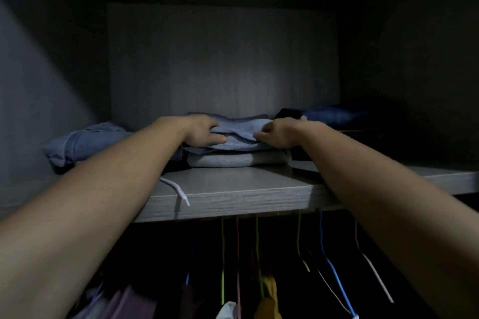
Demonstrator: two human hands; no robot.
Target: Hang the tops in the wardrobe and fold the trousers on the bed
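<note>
Item: folded blue-grey garment (239, 129), top of a two-piece stack at the middle of the wardrobe shelf (233, 190), lying directly on a folded pale grey garment (237, 160); whether it is trousers or a top I cannot tell from the fold. Long axis: left to right, parallel with the shelf's front edge. Hold: my left hand (204, 132) grips its left end, fingers curled over the top layer and thumb lying along the front fold; my right hand (277, 133) grips its right end in the same way, thumb pointing inward. The piece lies straight ahead, between the two hands, neither hand nearer than the other, so I judge any lift or push has to go evenly at both ends to keep the fold flat. Adjacent, left: rolled denim piece (83, 144), just beside the stack. Adjacent, right: dark garments (326, 115), deep in shadow, detail unreadable. Front of shelf: white drawstring (178, 190) trailing over the edge. Below shelf: coloured hangers (223, 254), including a blue hanger (337, 280), with hung clothes (268, 300) dimly visible.
</note>
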